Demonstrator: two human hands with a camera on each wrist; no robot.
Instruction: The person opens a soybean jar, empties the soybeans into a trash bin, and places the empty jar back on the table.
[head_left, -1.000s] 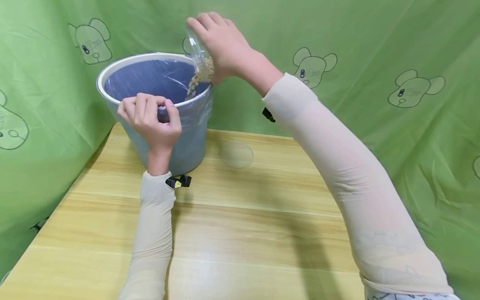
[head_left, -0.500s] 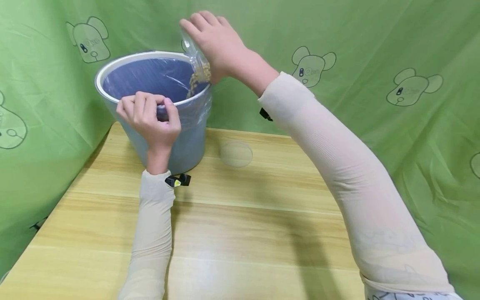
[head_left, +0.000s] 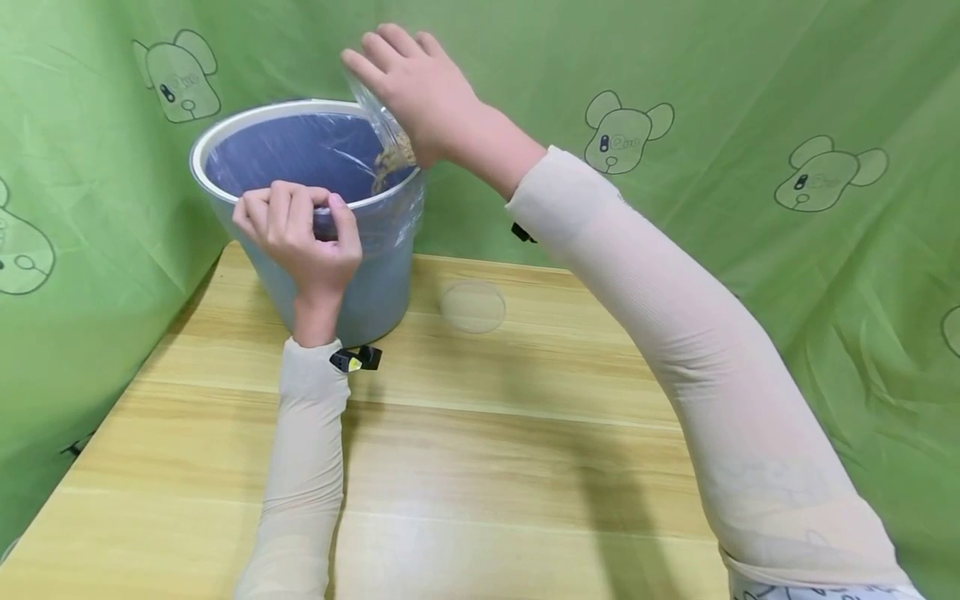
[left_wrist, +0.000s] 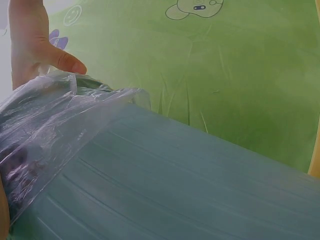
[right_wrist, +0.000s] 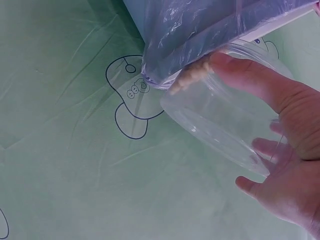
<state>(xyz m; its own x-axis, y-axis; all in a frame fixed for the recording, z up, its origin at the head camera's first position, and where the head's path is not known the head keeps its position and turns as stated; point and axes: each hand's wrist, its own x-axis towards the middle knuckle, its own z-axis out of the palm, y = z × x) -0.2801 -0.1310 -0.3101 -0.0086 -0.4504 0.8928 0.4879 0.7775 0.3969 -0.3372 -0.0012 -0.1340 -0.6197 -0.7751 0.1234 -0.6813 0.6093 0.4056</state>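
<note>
Head view: we hold the clear jar point(head_left: 386, 133) in our right hand point(head_left: 420, 92), tipped mouth-down over the far rim of the lined bin point(head_left: 300, 167) at the back of the counter point(head_left: 487, 433); tan grains point(head_left: 390, 160) spill in. Our left hand point(head_left: 300, 233) pinches the liner at the near rim.

Left wrist view: thumb on crinkled plastic liner point(left_wrist: 55, 130), thin and soft.

Right wrist view: fingers point(right_wrist: 250, 75) wrap the jar point(right_wrist: 220, 125) wall. We judge it light, smooth, slippery; best held round the body.

Clear jar point(head_left: 384, 125) tipped mouth-down, spilling tan grains point(head_left: 392, 158) into upright plastic-lined blue bin point(head_left: 300, 167).
</note>
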